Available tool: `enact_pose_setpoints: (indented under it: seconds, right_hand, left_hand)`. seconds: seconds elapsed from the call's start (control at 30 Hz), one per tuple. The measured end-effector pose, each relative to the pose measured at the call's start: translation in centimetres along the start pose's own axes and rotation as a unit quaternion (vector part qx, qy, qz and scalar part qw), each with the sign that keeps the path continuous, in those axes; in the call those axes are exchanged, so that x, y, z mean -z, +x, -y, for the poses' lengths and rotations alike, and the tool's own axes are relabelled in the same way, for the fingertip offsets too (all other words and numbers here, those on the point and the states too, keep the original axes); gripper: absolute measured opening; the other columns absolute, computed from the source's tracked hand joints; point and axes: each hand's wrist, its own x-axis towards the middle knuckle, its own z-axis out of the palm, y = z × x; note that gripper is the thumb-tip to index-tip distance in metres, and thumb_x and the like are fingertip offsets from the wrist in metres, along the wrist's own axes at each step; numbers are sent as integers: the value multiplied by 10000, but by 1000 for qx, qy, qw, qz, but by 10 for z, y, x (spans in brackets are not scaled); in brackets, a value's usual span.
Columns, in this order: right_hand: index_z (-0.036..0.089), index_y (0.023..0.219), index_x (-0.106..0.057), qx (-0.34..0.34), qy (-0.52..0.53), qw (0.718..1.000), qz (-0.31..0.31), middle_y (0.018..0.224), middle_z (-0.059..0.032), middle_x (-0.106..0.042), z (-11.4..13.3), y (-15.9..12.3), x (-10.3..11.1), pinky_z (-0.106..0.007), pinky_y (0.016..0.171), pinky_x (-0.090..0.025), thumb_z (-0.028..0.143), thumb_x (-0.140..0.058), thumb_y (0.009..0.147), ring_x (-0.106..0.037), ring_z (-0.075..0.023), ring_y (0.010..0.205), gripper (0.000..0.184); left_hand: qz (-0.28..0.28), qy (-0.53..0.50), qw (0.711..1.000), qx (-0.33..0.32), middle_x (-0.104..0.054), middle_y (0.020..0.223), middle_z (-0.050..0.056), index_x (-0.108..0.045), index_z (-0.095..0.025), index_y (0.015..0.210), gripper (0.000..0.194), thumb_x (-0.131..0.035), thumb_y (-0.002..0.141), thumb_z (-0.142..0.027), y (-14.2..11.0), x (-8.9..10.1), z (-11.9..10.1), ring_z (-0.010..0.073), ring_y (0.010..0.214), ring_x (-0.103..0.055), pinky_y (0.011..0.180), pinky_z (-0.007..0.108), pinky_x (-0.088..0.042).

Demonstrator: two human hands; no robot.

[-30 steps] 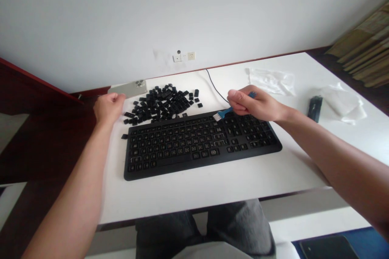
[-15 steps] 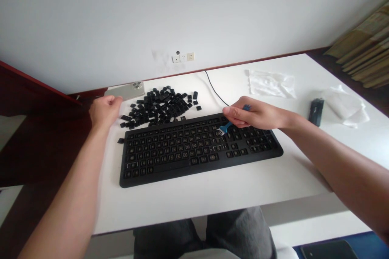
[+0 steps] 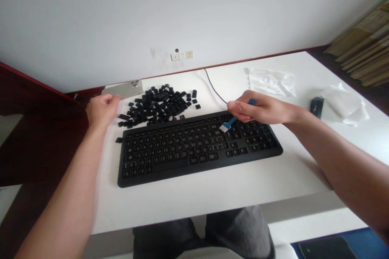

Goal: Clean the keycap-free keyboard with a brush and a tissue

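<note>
At the left of the frame the left hand is curled in a fist, nothing visible in it, beside a phone. Next come loose keycaps, small and easily scattered, heaped against the rear edge of the keyboard. That lies mid-frame on the desk, probably light and stiff, best steadied by its rim. A cable runs behind. The brush (blue, likely soft-bristled) slants over the keys, its handle pinched in the closed right hand, which blocks part of the keyboard. Farther right lie crumpled plastic bags and a dark bundle, perhaps wrapped.
</note>
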Motion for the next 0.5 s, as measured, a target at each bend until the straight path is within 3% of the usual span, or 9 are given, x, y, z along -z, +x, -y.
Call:
enact_pose_setpoints:
  seconds: [0.5]
  right_hand:
    - [206, 656, -465, -5, 73, 992, 104, 595, 60, -414, 1, 2, -21, -266, 523, -301, 600, -612, 1060, -345, -82, 546, 583]
  left_hand:
    - [-1, -2, 1000, 4, -334, 555, -44, -490, -203, 631, 415, -625, 895, -493, -1, 1, -2, 129, 579, -401, 594, 280, -271]
